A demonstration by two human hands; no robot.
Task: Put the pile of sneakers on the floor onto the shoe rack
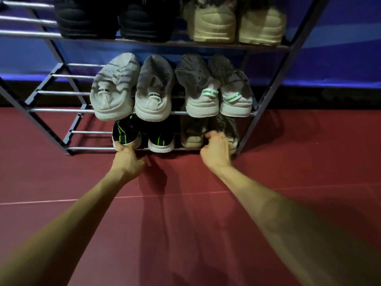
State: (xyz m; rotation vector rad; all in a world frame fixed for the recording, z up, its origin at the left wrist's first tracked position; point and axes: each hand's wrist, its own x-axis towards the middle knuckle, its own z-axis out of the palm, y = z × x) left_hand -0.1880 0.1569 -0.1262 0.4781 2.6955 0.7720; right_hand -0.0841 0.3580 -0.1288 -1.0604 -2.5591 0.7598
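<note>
- The rack (276, 79) is a light frame of thin rails, and I am pushing at its bottom tier with both arms out. If I shove too hard, I judge the whole frame could slide back on the red floor (185, 213) or rock, and the loaded upper tiers would shake.
- The sneakers are all on the rack as far as I see; none lie on the floor in view. The white pair (132, 93) on the middle tier hangs its heels over the front rail, right above my left hand, so a knock from below could tip one off.
- The black shoe (125, 133) with green stripes sits on the bottom tier at the left. My left hand (126, 159) has its fingers curled onto its heel, touching it. Pushed crooked, it could slip between the rails.
- My right hand (216, 149) covers the heel of the tan shoe (233, 131) beside the right post; I cannot tell whether it clamps or only presses. Cramped there, it could jam against the post.
</note>
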